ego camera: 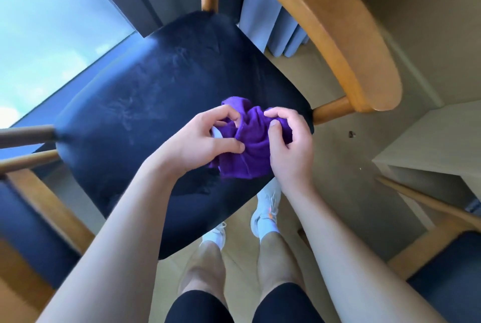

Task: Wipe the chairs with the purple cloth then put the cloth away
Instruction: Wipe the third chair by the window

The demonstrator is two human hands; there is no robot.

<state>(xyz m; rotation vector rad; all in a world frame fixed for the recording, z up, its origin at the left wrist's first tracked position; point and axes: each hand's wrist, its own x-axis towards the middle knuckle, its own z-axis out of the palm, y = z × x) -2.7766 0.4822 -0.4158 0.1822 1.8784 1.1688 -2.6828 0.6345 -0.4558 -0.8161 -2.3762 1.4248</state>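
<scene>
1. Left hand (201, 140) and right hand (291, 148), close together, both grip the bunched purple cloth (250, 145), fingers curled into it.
2. Cloth held over the front right corner of the dark chair seat (156, 104).
3. Wooden backrest (338, 36) curves beyond the seat.

Home dining corner, wooden chair (182, 104), curtain (268, 23), big window (52, 36)

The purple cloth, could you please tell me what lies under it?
Under the purple cloth is the dark blue seat; left hand and right hand grip the cloth. The patch beneath is covered.
</scene>
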